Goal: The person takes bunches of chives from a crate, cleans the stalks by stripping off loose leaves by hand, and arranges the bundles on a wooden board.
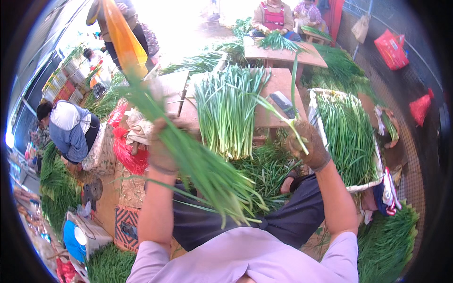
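In my gloved left hand (163,146) is a blurred bunch of long green leafy stalks (201,166), slanting down over my lap with the pale ends low. My gloved right hand (308,145), to the right of the table, grips a leafy stalk (292,122) with a pale base and bent leaves. Between the hands, a broad bundle of green stalks (228,109) lies on the wooden table (279,76), its pale ends over the near edge. A dark flat object (282,102) rests right of the bundle.
A lined crate (378,155) full of green stalks stands at the right. Loose greens (265,166) cover the floor under the table. Red netting (131,152) and cloth are at the left. One person (72,123) bends at the left; others sit or stand beyond the table.
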Demonstrator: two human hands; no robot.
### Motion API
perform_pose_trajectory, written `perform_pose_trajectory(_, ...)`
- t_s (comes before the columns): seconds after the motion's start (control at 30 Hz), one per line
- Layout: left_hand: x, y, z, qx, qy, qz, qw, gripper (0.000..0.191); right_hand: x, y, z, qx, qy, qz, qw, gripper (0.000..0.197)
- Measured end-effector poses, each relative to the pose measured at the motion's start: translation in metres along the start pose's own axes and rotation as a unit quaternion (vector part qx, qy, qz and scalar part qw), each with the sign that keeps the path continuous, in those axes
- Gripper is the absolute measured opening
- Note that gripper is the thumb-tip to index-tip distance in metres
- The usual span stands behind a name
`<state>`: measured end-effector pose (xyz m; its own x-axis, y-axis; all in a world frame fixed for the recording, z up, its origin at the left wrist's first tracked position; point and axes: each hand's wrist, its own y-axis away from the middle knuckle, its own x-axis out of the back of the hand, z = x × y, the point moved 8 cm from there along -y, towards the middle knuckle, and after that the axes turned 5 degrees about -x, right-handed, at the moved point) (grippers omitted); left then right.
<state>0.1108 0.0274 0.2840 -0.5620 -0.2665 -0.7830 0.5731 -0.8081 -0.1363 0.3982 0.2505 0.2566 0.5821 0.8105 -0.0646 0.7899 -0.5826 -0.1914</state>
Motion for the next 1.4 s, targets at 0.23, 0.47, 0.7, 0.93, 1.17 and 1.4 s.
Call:
perform_pose_trajectory(0.23,-0.074,-0.002,-0.091,0.094,0.093,-0.121,0.984,0.025,-0.07,-0.007,-0.022,-0.001,0.5,-0.114,0.858,0.031)
perform_pose_trajectory(0.47,-0.059,-0.018,-0.062,0.025,0.163,-0.144,0.976,0.034,-0.108,0.015,-0.039,0.255,0.543,-0.163,0.784,0.024)
perform_pose_trajectory(0.7,-0.004,-0.026,-0.02,-0.061,0.044,0.006,0.997,0.022,-0.065,0.031,-0.007,0.172,0.542,-0.082,0.819,0.032)
perform_pose_trajectory(0.93,0.021,-0.042,0.095,-0.202,0.038,-0.094,0.974,0.019,0.03,0.099,0.075,-0.296,0.531,-0.155,0.779,0.028)
perform_pose_trajectory(1.17,0.021,-0.042,0.149,-0.25,-0.025,-0.051,0.967,0.024,-0.032,0.087,0.005,0.023,0.603,-0.009,0.797,0.026)
perform_pose_trajectory(1.4,0.017,-0.036,0.148,-0.239,0.028,-0.031,0.97,0.019,-0.159,0.089,0.037,-0.001,0.171,-0.131,0.977,0.038)
